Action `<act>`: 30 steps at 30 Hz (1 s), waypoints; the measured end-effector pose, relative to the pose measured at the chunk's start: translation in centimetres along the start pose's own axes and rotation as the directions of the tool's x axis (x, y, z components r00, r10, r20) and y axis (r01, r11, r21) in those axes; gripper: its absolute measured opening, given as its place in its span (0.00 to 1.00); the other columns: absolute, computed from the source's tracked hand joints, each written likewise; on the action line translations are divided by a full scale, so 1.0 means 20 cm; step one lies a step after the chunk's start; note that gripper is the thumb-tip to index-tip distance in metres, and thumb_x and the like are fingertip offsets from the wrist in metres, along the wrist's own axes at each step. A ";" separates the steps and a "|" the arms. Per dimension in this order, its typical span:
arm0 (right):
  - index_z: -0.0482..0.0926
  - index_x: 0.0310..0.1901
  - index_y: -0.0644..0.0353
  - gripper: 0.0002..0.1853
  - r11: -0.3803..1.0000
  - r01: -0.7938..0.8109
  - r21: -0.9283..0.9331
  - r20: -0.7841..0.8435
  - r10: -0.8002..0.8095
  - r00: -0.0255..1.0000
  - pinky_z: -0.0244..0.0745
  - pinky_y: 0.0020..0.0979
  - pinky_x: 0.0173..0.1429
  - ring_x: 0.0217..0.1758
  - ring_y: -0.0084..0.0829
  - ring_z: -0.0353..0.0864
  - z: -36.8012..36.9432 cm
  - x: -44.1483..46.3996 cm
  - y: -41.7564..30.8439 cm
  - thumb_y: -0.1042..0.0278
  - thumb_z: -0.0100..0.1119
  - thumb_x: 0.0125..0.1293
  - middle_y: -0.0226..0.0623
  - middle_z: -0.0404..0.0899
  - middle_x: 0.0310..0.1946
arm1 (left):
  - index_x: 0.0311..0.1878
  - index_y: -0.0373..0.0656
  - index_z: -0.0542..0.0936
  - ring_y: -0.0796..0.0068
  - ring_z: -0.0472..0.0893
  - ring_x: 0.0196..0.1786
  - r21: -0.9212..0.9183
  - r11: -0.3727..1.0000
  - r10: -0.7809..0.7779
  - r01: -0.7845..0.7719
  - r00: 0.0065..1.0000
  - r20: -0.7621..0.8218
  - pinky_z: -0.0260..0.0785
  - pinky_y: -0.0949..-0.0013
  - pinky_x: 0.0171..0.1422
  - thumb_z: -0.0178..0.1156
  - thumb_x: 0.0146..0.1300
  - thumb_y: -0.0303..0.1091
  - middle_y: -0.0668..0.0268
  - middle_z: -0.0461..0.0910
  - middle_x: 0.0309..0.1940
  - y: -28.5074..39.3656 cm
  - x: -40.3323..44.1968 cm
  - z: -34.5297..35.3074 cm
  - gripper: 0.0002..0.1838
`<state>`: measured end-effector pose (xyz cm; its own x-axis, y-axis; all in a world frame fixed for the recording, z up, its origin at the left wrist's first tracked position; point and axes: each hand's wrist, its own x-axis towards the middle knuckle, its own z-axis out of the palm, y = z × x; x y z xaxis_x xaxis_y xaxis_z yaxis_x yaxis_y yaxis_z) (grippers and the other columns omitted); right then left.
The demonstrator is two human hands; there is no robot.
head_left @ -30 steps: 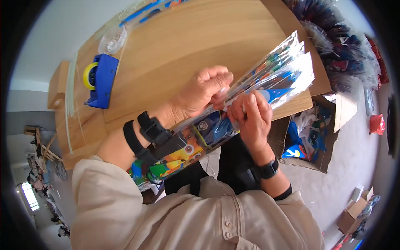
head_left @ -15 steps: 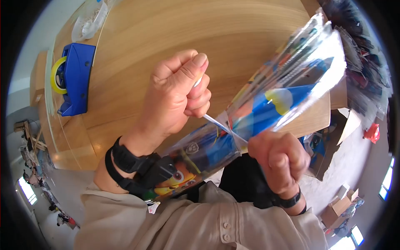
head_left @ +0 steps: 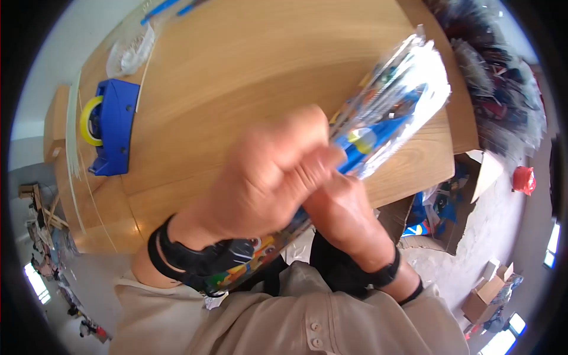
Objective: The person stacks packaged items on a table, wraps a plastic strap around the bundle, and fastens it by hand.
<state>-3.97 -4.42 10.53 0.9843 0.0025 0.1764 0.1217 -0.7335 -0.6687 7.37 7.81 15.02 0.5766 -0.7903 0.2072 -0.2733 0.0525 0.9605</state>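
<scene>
A bundle of clear plastic packages with blue and yellow cartoon prints (head_left: 370, 139) lies slantwise across the table edge and over my lap. My left hand (head_left: 266, 171) is closed at the bundle's middle, blurred by motion. Close against it, my right hand (head_left: 346, 210) is also closed, with its fingers largely hidden behind the left. The thin white string that both fists gripped in the earlier picture is now covered by the hands. Below my left wrist shows the lower end of the bundle (head_left: 236, 272).
On the wooden table (head_left: 236, 65) stand a blue tape dispenser (head_left: 118, 130) with yellow tape and a clear plastic container (head_left: 133, 53). Many plastic packages (head_left: 503, 89) are heaped at right. An open cardboard box (head_left: 458, 228) and a red roll (head_left: 523, 180) are below them.
My hands were apart, pulling the white string across the bundle. They have come together at its middle, the left moving right and the right moving left. The bundle's top now looks narrower.
</scene>
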 end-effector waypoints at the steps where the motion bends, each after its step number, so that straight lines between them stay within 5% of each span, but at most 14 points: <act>1: 0.73 0.29 0.63 0.05 0.999 -0.038 0.000 0.005 0.038 0.999 0.75 0.40 0.27 0.29 0.42 0.79 0.04 0.00 0.01 0.75 0.60 0.59 0.43 0.74 0.26 | 0.32 0.36 0.70 0.76 0.68 0.22 0.190 0.970 0.140 -0.150 0.988 0.065 0.61 0.72 0.28 0.54 0.73 0.36 0.66 0.71 0.21 0.05 0.00 0.04 0.15; 3: 0.73 0.31 0.63 0.05 0.999 -0.054 -0.003 -0.096 0.054 0.994 0.75 0.42 0.26 0.26 0.46 0.80 0.10 -0.03 0.05 0.73 0.58 0.60 0.45 0.76 0.25 | 0.35 0.34 0.72 0.76 0.68 0.25 0.220 0.952 0.201 -0.212 0.977 0.072 0.62 0.71 0.30 0.54 0.73 0.34 0.66 0.72 0.24 0.10 -0.01 0.10 0.12; 6: 0.72 0.32 0.62 0.05 0.995 -0.087 -0.045 -0.272 0.071 0.960 0.75 0.45 0.27 0.23 0.50 0.79 0.12 -0.07 0.03 0.73 0.58 0.60 0.48 0.77 0.23 | 0.38 0.37 0.76 0.79 0.72 0.30 0.425 0.897 0.247 -0.124 0.937 -0.247 0.66 0.75 0.35 0.53 0.73 0.33 0.67 0.77 0.30 0.15 -0.03 0.09 0.09; 7: 0.71 0.31 0.62 0.05 0.997 -0.077 -0.010 -0.315 0.070 0.947 0.75 0.46 0.27 0.23 0.51 0.79 0.12 -0.08 0.03 0.73 0.58 0.61 0.49 0.77 0.21 | 0.38 0.37 0.76 0.79 0.72 0.30 0.436 0.888 0.271 -0.145 0.932 -0.241 0.66 0.75 0.35 0.53 0.73 0.33 0.67 0.77 0.30 0.14 -0.07 0.09 0.09; 9: 0.71 0.31 0.62 0.06 0.999 -0.050 0.015 -0.376 0.052 0.925 0.74 0.47 0.27 0.23 0.53 0.79 0.13 -0.09 0.05 0.72 0.57 0.62 0.51 0.77 0.20 | 0.41 0.34 0.77 0.81 0.75 0.34 0.108 0.960 -0.230 0.259 0.947 -0.224 0.69 0.76 0.39 0.52 0.72 0.31 0.67 0.80 0.33 0.08 -0.17 0.11 0.09; 11: 0.70 0.30 0.62 0.07 0.988 -0.039 0.151 -0.457 0.105 0.883 0.73 0.49 0.28 0.25 0.55 0.78 0.14 -0.09 0.07 0.72 0.57 0.63 0.53 0.77 0.20 | 0.39 0.34 0.79 0.74 0.79 0.33 0.008 0.935 -0.343 0.354 0.913 -0.220 0.72 0.69 0.40 0.55 0.66 0.22 0.59 0.82 0.34 -0.07 -0.26 0.24 0.05; 12: 0.69 0.29 0.63 0.09 0.978 -0.030 0.205 -0.479 0.127 0.869 0.71 0.51 0.29 0.26 0.58 0.77 0.16 -0.09 0.08 0.70 0.56 0.64 0.55 0.76 0.21 | 0.39 0.34 0.79 0.74 0.79 0.33 0.020 0.942 -0.324 0.336 0.922 -0.214 0.72 0.69 0.40 0.55 0.66 0.22 0.59 0.82 0.34 -0.11 -0.27 0.29 0.05; 14: 0.69 0.29 0.63 0.10 0.963 -0.026 0.269 -0.493 0.161 0.855 0.71 0.51 0.30 0.27 0.58 0.77 0.15 -0.10 0.09 0.70 0.56 0.65 0.56 0.76 0.21 | 0.39 0.34 0.80 0.75 0.81 0.34 0.156 0.985 -0.026 0.074 0.957 -0.288 0.73 0.70 0.41 0.58 0.62 0.20 0.59 0.82 0.31 -0.16 -0.28 0.35 0.04; 21: 0.69 0.28 0.65 0.14 0.924 -0.014 0.382 -0.521 0.228 0.823 0.69 0.48 0.29 0.27 0.58 0.76 0.16 -0.13 0.09 0.66 0.56 0.68 0.56 0.74 0.21 | 0.35 0.34 0.78 0.73 0.81 0.33 0.224 0.963 -0.121 0.151 0.983 -0.142 0.73 0.68 0.41 0.61 0.61 0.22 0.57 0.83 0.29 -0.25 -0.20 0.28 0.02; 22: 0.68 0.27 0.65 0.15 0.876 -0.025 0.482 -0.480 0.287 0.829 0.67 0.45 0.28 0.25 0.55 0.73 0.16 -0.13 0.10 0.65 0.56 0.69 0.55 0.73 0.20 | 0.33 0.37 0.76 0.83 0.73 0.31 0.228 0.965 -0.095 0.129 0.984 -0.151 0.69 0.74 0.37 0.58 0.66 0.22 0.72 0.76 0.25 -0.25 -0.19 0.29 0.04; 23: 0.67 0.27 0.65 0.16 0.818 -0.039 0.574 -0.430 0.342 0.836 0.66 0.42 0.27 0.22 0.52 0.70 0.17 -0.14 0.12 0.65 0.56 0.70 0.54 0.71 0.19 | 0.33 0.37 0.76 0.83 0.73 0.31 0.231 0.965 -0.088 0.120 0.986 -0.143 0.69 0.74 0.37 0.58 0.66 0.22 0.72 0.76 0.25 -0.26 -0.18 0.29 0.04; 24: 0.65 0.25 0.63 0.18 0.794 0.051 0.606 -0.470 0.306 0.828 0.61 0.36 0.25 0.18 0.35 0.60 0.14 -0.14 0.10 0.64 0.55 0.72 0.41 0.63 0.15 | 0.31 0.38 0.74 0.84 0.71 0.29 0.167 0.970 -0.148 0.177 0.974 -0.172 0.67 0.76 0.35 0.58 0.66 0.23 0.73 0.73 0.23 -0.26 -0.16 0.29 0.06; 29: 0.62 0.25 0.58 0.19 0.648 0.032 0.761 -0.301 0.308 0.903 0.56 0.27 0.26 0.26 0.16 0.54 0.02 -0.14 0.07 0.63 0.52 0.75 0.22 0.54 0.20 | 0.26 0.44 0.71 0.87 0.65 0.26 -0.160 0.942 -0.329 0.294 0.901 -0.281 0.58 0.79 0.30 0.56 0.66 0.28 0.76 0.68 0.20 -0.21 -0.16 0.26 0.11; 30: 0.63 0.25 0.58 0.19 0.609 0.038 0.792 -0.264 0.285 0.922 0.57 0.26 0.27 0.26 0.15 0.57 -0.01 -0.14 0.06 0.63 0.51 0.76 0.22 0.58 0.20 | 0.26 0.44 0.71 0.88 0.64 0.26 -0.082 0.956 -0.292 0.280 0.905 -0.308 0.57 0.79 0.30 0.56 0.66 0.28 0.76 0.68 0.20 -0.18 -0.16 0.26 0.11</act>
<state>-6.65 -5.40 9.39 0.9081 -0.3860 0.1622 0.2129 0.0923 -0.9727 2.56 7.06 9.85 0.8391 -0.5428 -0.0354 -0.0364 -0.1209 0.9920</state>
